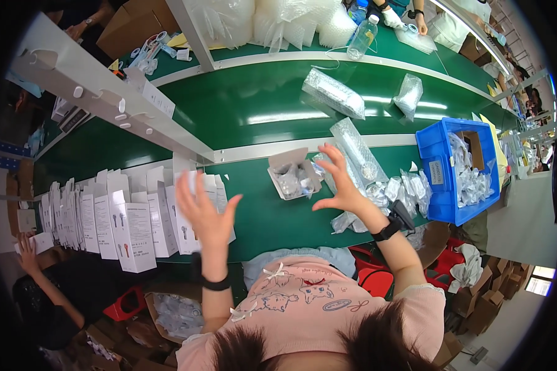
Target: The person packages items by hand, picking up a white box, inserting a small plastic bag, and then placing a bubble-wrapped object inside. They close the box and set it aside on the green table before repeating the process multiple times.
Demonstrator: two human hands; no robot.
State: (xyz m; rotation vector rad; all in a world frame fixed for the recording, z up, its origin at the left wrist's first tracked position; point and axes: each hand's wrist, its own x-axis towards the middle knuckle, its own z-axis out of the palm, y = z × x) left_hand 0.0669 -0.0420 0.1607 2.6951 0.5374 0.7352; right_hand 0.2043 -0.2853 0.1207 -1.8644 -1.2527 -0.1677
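My left hand [204, 207] is raised with its fingers spread and holds nothing. Behind it stands a row of white printed cartons [130, 232], upright with open flaps. My right hand [342, 182] is also raised, thumb and fingers apart, nothing between them. Between the hands, on the green table, sits a small open box [288, 196] with its lid flap up and small clear plastic packets [291, 179] inside. Close by my right hand lie a heap of small clear-bagged parts [408, 188] and a long bubble-wrap pouch [358, 150].
At the right stands a blue bin [440, 179] of bagged pieces. A metal shelf post [114, 99] rises at the left. Across the rail lie a bubble-wrapped bundle [334, 93] and a clear bag [408, 97]. Another person's hand [29, 253] is at far left.
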